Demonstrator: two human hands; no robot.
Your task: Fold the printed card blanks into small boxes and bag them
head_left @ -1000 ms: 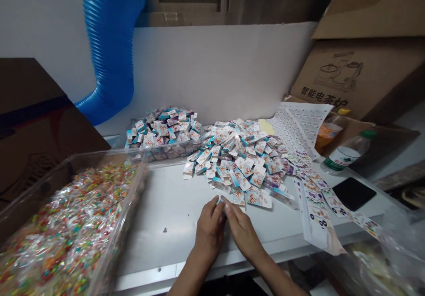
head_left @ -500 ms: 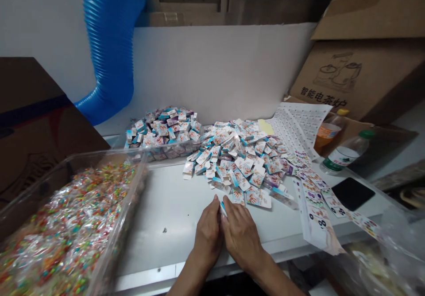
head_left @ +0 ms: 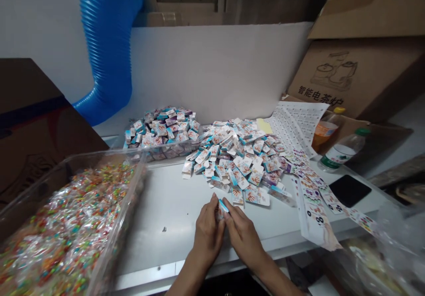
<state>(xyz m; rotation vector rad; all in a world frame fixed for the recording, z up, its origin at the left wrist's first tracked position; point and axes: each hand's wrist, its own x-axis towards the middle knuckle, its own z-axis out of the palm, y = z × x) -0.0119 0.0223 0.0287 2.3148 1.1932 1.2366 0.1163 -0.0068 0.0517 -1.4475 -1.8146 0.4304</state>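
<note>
My left hand (head_left: 207, 234) and my right hand (head_left: 244, 234) meet at the front middle of the white table (head_left: 172, 203). Both pinch one small white and blue paper box (head_left: 222, 207) between their fingertips. Just beyond them lies a loose heap of the same small boxes (head_left: 242, 158), flat or part folded. Farther left, a clear tray is piled with more small boxes (head_left: 162, 130). A big clear bin of coloured wrapped sweets (head_left: 63, 225) stands at my left.
Sticker sheets (head_left: 315, 198) trail over the table's right edge beside a black phone (head_left: 349, 190). Two bottles (head_left: 341, 152) stand before brown cartons (head_left: 358, 74). A blue ribbed hose (head_left: 106, 43) hangs at the back left. A white board (head_left: 215, 70) backs the table.
My hands have stayed together at the same spot, turning the small box slightly between the fingers. The view has tilted a little.
</note>
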